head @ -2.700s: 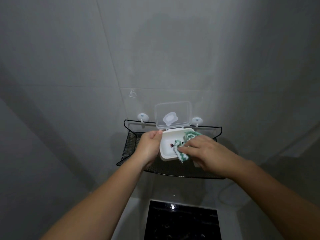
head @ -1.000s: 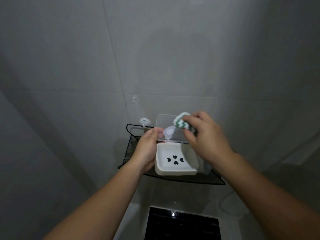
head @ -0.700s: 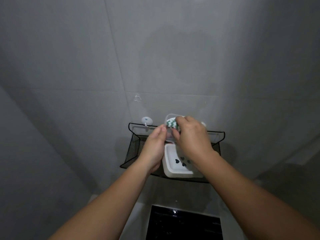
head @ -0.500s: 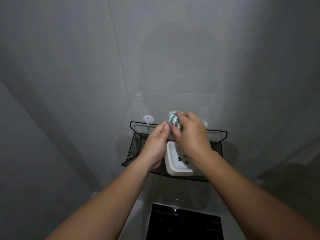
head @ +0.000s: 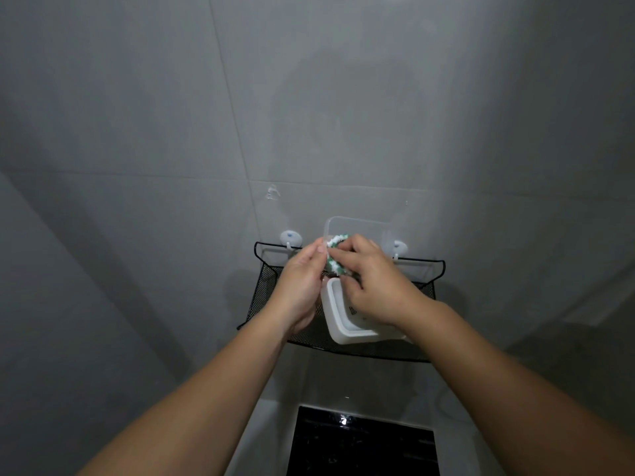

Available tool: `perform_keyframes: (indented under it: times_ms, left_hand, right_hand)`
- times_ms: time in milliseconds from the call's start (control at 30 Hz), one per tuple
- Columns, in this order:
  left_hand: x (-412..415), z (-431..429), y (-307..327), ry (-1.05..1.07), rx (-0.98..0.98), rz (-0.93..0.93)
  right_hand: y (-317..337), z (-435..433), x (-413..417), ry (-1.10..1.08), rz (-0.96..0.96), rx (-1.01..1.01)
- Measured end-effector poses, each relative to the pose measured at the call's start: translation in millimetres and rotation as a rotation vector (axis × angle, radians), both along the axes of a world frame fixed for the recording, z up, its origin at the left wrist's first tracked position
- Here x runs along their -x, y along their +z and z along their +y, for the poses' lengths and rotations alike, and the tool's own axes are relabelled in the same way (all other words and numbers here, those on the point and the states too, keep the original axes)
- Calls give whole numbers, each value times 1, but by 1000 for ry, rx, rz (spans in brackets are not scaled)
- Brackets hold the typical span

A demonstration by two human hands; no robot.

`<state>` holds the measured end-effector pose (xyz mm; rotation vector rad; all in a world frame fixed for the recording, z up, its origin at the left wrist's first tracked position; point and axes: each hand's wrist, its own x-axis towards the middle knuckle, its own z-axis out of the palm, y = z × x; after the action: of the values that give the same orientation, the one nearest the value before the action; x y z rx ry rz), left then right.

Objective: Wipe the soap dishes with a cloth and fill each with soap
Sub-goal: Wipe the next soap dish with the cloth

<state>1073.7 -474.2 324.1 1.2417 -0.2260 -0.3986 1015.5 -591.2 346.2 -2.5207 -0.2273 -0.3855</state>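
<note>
A white soap dish (head: 338, 319) sits in a black mesh basket (head: 266, 292) hung on the tiled wall. Its clear hinged lid (head: 364, 230) stands open and upright against the wall. My right hand (head: 372, 281) grips a bunched green-and-white cloth (head: 335, 255) and presses it on the lid's lower left part. My left hand (head: 300, 288) pinches the lid's left edge beside the cloth. The right hand covers most of the dish's inside; only a trace of the dark heart marks shows.
Two white suction hooks (head: 290, 238) (head: 398, 249) hold the basket on the grey tiled wall. Below the basket lies a white ledge with a glossy black panel (head: 360, 441). A wall corner runs along the left.
My right hand lifted the cloth out of the dish base up to the open lid and moved it leftward across it. My left hand shifted from the base's left side to the lid's edge.
</note>
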Motion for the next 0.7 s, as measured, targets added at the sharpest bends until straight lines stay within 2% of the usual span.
perform_keyframes:
  times_ms: [333, 700]
  left_hand:
    - [5, 1, 3, -38, 52, 21]
    - [8, 4, 8, 39, -51, 38]
  right_hand:
    - [5, -6, 8, 85, 29, 206]
    - [8, -32, 13, 88, 110, 482]
